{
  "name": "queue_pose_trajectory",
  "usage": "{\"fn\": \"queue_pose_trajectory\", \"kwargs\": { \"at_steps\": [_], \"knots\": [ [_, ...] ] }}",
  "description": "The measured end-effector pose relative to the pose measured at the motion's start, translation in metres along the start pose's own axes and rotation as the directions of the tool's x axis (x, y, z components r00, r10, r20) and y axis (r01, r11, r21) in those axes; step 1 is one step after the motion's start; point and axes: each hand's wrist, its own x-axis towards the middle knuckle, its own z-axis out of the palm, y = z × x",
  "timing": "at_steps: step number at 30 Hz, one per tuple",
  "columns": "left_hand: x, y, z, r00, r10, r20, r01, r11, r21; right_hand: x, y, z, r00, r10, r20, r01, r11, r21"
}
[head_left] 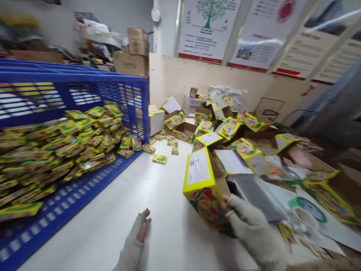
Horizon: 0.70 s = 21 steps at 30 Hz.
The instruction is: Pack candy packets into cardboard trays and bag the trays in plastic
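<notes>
My right hand (251, 226), in a pale fingerless glove, is closed on the edge of a yellow printed carton (205, 199). The carton is tilted above the white table, its open side facing right and a white label panel on top. My left hand (135, 237), gloved the same way, is over the near part of the table, fingers stretched forward and nothing in it. To its left lies a blue plastic crate (146, 109) on its side, holding many small yellow-green boxes (84, 139). One small box (159, 159) lies on the table beyond my left hand.
Several opened yellow cartons (228, 128) are heaped at the back right. A dark grey flat tray (256, 195), a cup (304, 218) and papers lie on the right. Brown boxes (131, 64) are stacked behind the crate. Posters (203, 30) hang on the wall.
</notes>
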Motion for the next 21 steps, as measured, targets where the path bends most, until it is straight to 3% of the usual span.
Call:
{"fn": "queue_pose_trajectory", "kwargs": {
  "at_steps": [1, 3, 6, 10, 12, 13, 15, 16, 17, 19, 21],
  "knots": [
    [0.003, 0.009, -0.005, 0.998, -0.018, -0.055, 0.017, 0.999, -0.032, -0.004, -0.005, 0.023, 0.989, -0.013, 0.146, 0.004, 0.998, 0.059],
    [0.005, 0.022, -0.013, 0.994, -0.019, -0.109, 0.018, 1.000, -0.015, -0.015, -0.007, 0.065, 0.918, -0.088, 0.387, 0.025, 0.986, 0.164],
    [0.002, 0.024, -0.017, 0.999, 0.032, -0.007, -0.030, 0.981, 0.194, -0.028, 0.010, 0.109, 0.803, -0.214, 0.556, 0.222, 0.974, 0.054],
    [0.007, 0.010, -0.028, 0.990, 0.052, 0.134, -0.100, 0.919, 0.382, -0.026, 0.055, 0.129, 0.781, -0.118, 0.614, 0.431, 0.813, -0.392],
    [0.021, 0.009, -0.051, 0.979, 0.136, 0.150, -0.195, 0.833, 0.517, -0.012, 0.063, 0.126, 0.759, -0.174, 0.627, 0.528, 0.729, -0.437],
    [0.030, 0.011, -0.067, 0.969, 0.181, 0.168, -0.247, 0.744, 0.621, -0.001, 0.056, 0.125, 0.744, -0.255, 0.618, 0.581, 0.703, -0.410],
    [0.051, 0.020, -0.107, 0.952, 0.224, 0.210, -0.296, 0.495, 0.817, 0.028, 0.014, 0.125, 0.692, -0.499, 0.522, 0.696, 0.653, -0.298],
    [0.061, 0.025, -0.129, 0.955, 0.214, 0.207, -0.276, 0.371, 0.887, 0.046, -0.020, 0.129, 0.652, -0.614, 0.443, 0.747, 0.621, -0.238],
    [0.069, 0.029, -0.149, 0.961, 0.209, 0.182, -0.240, 0.299, 0.924, 0.064, -0.061, 0.137, 0.582, -0.730, 0.358, 0.810, 0.562, -0.168],
    [0.081, 0.035, -0.183, 0.972, 0.204, 0.121, -0.165, 0.217, 0.962, 0.096, -0.153, 0.162, 0.427, -0.871, 0.243, 0.902, 0.428, -0.051],
    [0.088, 0.035, -0.204, 0.976, 0.200, 0.092, -0.128, 0.176, 0.976, 0.118, -0.240, 0.195, 0.300, -0.942, 0.148, 0.950, 0.309, 0.036]
  ]
}}
